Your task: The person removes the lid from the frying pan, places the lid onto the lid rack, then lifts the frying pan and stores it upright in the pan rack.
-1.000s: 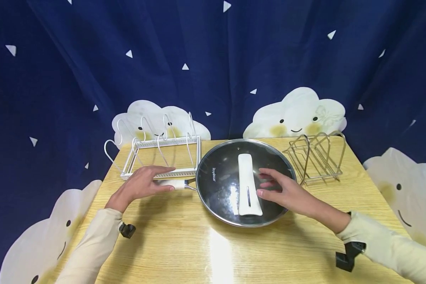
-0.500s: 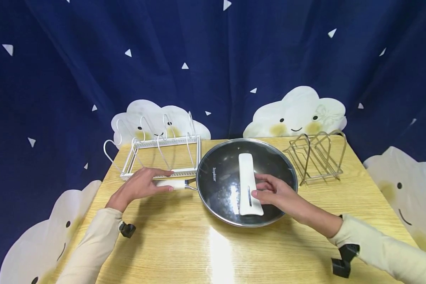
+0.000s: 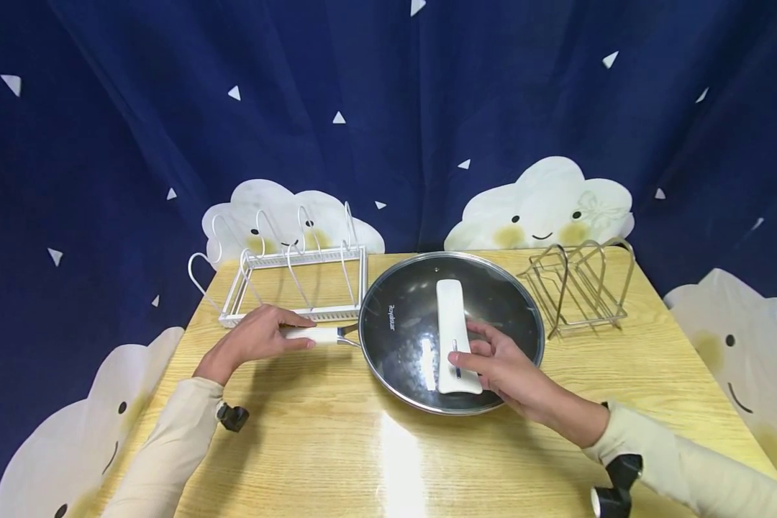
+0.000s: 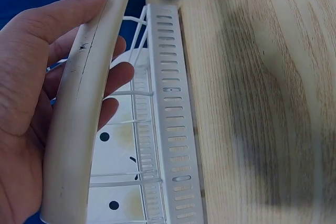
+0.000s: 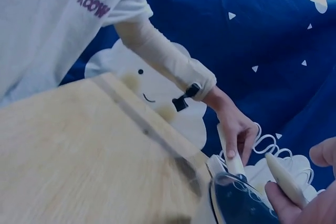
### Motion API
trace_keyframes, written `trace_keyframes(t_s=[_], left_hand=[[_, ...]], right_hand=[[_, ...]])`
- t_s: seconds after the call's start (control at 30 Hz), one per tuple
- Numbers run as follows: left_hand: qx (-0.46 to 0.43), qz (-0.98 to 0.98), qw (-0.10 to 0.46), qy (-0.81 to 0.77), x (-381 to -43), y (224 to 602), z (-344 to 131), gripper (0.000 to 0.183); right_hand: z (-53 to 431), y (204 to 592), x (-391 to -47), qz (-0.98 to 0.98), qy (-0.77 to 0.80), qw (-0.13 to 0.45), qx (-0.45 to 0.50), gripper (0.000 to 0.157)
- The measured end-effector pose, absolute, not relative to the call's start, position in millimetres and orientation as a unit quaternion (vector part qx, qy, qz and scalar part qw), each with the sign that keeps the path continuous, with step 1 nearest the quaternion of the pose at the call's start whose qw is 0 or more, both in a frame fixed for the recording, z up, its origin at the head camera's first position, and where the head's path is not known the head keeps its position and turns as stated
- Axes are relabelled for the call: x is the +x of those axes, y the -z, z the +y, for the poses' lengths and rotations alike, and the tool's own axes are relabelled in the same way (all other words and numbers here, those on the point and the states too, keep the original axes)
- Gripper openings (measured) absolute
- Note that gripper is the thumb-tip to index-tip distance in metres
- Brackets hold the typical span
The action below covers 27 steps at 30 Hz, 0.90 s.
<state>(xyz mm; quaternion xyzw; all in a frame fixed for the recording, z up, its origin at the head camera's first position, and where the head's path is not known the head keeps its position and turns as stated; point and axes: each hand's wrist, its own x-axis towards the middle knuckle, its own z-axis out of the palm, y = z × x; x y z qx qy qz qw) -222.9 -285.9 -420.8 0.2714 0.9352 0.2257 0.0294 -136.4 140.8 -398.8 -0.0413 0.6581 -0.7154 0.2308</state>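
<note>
A dark frying pan with a white handle (image 3: 320,336) stands mid-table under a glass lid (image 3: 395,367). My left hand (image 3: 255,334) grips the pan's handle; the left wrist view shows the thumb along one side of the handle (image 4: 86,98) and the fingers curled behind it. On the lid, my right hand (image 3: 511,370) is around the lower part of the long white lid handle (image 3: 450,306), thumb over the top and fingers at its right side. From the right wrist, fingers (image 5: 278,200) show beneath the lid handle (image 5: 285,178). The lid sits level on the pan.
Behind the left hand, a white wire rack (image 3: 233,313) stands close to the pan. A bronze-coloured wire rack (image 3: 560,288) is at the pan's right, near its rim. The wooden table (image 3: 337,446) ends at a blue curtain (image 3: 401,93) with cloud prints.
My right hand has moved left and slightly down from beside the lid handle, bringing its thumb over the handle. The left hand stays on the pan handle; pan and lid stay in place.
</note>
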Motion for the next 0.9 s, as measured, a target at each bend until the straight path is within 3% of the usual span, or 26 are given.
trace_keyframes(t_s=[0.27,0.6,0.9], left_hand=[[0.273,0.933,0.037,-0.233,-223.3,420.2,-285.6,0.039],[0.274,0.931,0.041,-0.24,-223.8,419.8,-285.4,0.035],[0.274,0.923,0.058,-0.263,-226.5,420.1,-286.9,0.036]], right_hand=[[127.3,405.7,-134.4,0.651,0.73,0.21,-0.002,0.084],[122.9,416.1,-137.4,0.664,0.716,0.214,-0.014,0.051],[117.2,423.9,-140.4,0.624,0.75,0.217,-0.039,0.043]])
